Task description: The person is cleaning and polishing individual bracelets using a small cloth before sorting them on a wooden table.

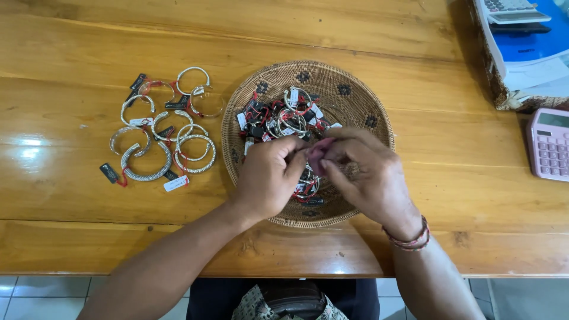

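I see both hands meet over the near half of a woven basket [355, 89]: left hand [269, 175] and right hand [370, 178] pinch a small pink cloth [320, 153] between closed fingertips, right at the grip. Tagged silver bangles [284, 118] lie heaped just beyond it; more bangles [160, 130] lie well left on the worktop [89, 47].
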